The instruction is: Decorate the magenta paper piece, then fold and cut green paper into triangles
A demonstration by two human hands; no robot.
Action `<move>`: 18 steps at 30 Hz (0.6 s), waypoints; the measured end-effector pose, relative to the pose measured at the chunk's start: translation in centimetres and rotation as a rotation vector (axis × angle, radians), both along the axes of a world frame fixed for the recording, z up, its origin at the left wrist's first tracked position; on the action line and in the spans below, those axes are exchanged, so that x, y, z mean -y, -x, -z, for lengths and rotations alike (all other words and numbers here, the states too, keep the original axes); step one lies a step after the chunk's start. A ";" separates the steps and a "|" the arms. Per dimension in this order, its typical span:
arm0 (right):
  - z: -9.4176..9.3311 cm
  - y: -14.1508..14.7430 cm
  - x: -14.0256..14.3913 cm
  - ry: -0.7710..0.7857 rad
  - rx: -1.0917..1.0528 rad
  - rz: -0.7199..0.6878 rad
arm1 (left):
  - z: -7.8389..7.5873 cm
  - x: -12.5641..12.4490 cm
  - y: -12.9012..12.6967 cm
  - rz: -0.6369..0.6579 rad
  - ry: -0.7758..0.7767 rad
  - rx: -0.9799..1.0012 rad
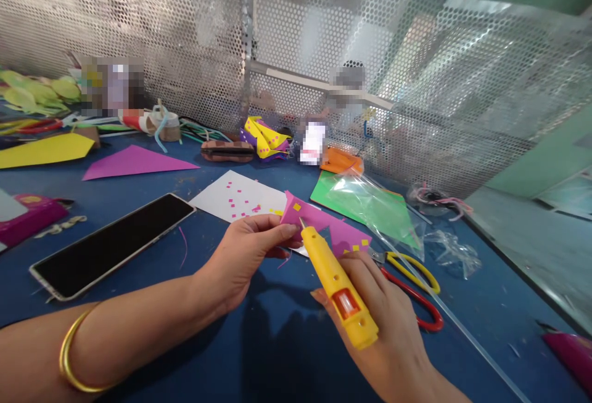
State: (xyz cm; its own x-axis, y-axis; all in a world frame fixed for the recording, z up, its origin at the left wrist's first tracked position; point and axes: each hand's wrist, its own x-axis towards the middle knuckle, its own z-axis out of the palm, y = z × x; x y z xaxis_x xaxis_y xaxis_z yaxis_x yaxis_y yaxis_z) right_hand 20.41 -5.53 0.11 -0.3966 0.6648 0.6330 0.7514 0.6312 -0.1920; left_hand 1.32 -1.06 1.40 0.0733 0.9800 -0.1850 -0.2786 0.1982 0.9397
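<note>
My left hand [245,255] pinches the near edge of a folded pink paper piece [324,224] dotted with small yellow squares. In my right hand [379,317] I grip a yellow glue pen [337,283], its tip touching the pink piece close to my left thumb. A gold bangle sits on my left wrist. Both hands hover over the blue table [259,354].
Red-and-yellow scissors [416,286] lie just right of my right hand. A phone [111,243] lies at left, a white sheet [240,196] with pink bits behind my hands, green paper under clear plastic [370,203] at right. Coloured papers and a perforated metal screen [324,33] stand behind.
</note>
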 end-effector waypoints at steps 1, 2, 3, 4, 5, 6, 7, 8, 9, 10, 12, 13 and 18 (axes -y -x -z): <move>0.0 0.0 0.0 0.009 -0.002 -0.007 | 0.0 0.0 0.0 0.001 -0.001 -0.002; 0.0 -0.1 0.0 0.022 -0.002 -0.013 | 0.0 0.0 0.0 0.004 0.000 -0.004; 0.0 -0.1 0.0 0.037 -0.001 -0.014 | 0.0 0.0 0.1 0.006 0.001 -0.006; 0.0 -0.1 0.0 0.048 0.003 -0.013 | 0.1 0.0 0.1 0.008 0.003 -0.007; 0.1 -0.1 0.0 0.053 0.004 -0.012 | 0.1 0.0 0.1 0.008 0.005 -0.008; 0.1 -0.1 0.0 0.055 0.006 -0.010 | 0.1 0.0 0.1 0.008 0.004 -0.008; 0.0 -0.1 0.0 0.052 0.006 -0.007 | 0.1 0.0 0.0 0.006 0.002 -0.008; 0.0 -0.1 0.0 0.046 0.006 -0.003 | 0.1 0.0 0.0 0.005 0.001 -0.010; 0.0 -0.1 0.0 0.041 0.005 -0.002 | 0.0 0.0 0.0 0.005 0.000 -0.012; 0.0 0.0 0.0 0.034 0.002 0.003 | 0.0 0.0 0.0 0.004 0.000 -0.014; 0.0 0.0 0.0 0.033 0.001 0.014 | -0.1 0.0 0.0 0.002 0.001 -0.021; 0.0 -0.1 0.1 0.038 0.002 0.020 | -0.1 0.0 0.0 0.000 0.000 -0.025; 0.1 -0.1 0.1 0.033 0.022 0.039 | 0.0 0.1 0.1 0.001 -0.013 -0.023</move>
State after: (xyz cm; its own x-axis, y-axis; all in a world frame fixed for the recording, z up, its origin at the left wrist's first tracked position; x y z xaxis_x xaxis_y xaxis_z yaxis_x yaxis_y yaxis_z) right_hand 20.49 -5.59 0.02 -0.3840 0.7000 0.6022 0.7795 0.5953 -0.1950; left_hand 1.19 -1.12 1.42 0.0701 0.9823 -0.1735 -0.2572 0.1858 0.9483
